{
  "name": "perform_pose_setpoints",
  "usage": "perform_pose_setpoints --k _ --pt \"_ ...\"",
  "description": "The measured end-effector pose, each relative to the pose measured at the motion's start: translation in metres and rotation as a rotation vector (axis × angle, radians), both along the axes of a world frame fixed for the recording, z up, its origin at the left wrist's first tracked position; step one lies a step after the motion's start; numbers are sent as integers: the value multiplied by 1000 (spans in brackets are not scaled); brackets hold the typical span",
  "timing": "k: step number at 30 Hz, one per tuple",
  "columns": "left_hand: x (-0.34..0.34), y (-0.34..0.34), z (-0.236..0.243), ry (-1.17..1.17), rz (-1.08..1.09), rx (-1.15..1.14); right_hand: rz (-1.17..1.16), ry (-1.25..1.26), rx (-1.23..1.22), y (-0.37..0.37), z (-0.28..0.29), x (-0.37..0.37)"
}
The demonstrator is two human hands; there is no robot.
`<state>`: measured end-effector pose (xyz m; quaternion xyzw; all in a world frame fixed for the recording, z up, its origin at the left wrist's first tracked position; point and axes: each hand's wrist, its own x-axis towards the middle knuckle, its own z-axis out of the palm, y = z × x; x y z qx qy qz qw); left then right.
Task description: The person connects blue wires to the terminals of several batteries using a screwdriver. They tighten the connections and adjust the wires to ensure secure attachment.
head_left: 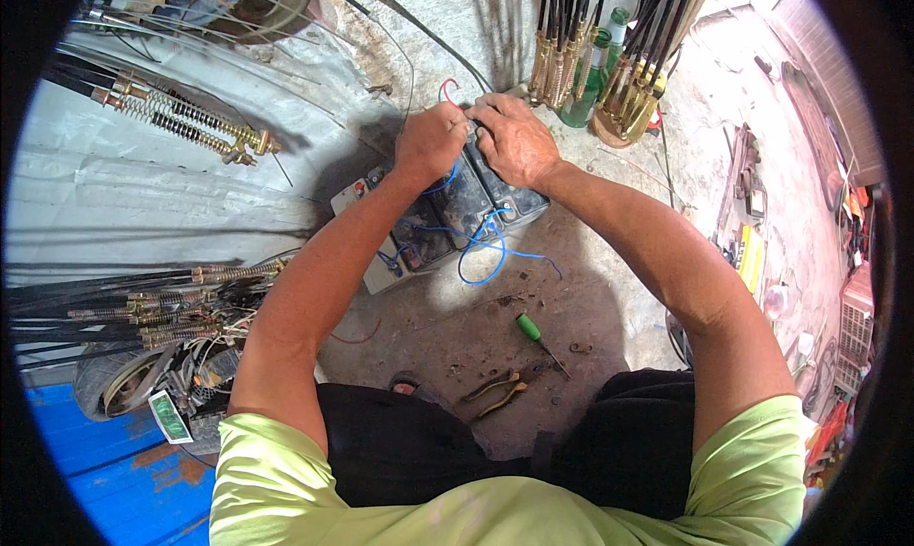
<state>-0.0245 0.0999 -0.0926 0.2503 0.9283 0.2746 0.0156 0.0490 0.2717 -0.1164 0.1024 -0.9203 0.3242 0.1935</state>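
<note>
A row of dark batteries (455,201) sits on the floor in front of me, with blue wires (484,260) looping from the near terminals. My left hand (434,142) is closed at the far end of the row. From its fingers a short red wire (448,87) curls upward. Right beside it, my right hand (517,142) lies over the far right battery top, fingers bent and tips close to the left hand. What its fingertips grip is hidden. The far terminals are covered by both hands.
A green-handled screwdriver (529,329) and yellow-handled pliers (502,394) lie on the floor near my knees. Green bottles (583,84) and bundled black cables with brass ends (628,99) stand at the far right. Spring-ended cables (181,118) are at left, above a wheel (114,379).
</note>
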Motion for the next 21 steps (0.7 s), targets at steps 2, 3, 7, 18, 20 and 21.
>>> perform_pose_setpoints --k 2,3,7,18,20,21 --pt "1 2 1 15 -1 -26 -6 -5 -6 1 1 1" --pt "1 3 1 23 -8 -34 -8 -3 -2 1 1 1" --pt "-4 -4 -7 56 -48 -27 3 5 -26 -2 3 1" --pt "-1 -2 -6 77 -57 -50 19 17 -39 -1 3 0" --pt "1 -2 -4 51 -41 -21 10 28 -36 -2 3 1" --pt "3 -1 -3 33 -24 -18 8 22 -27 -1 3 1"
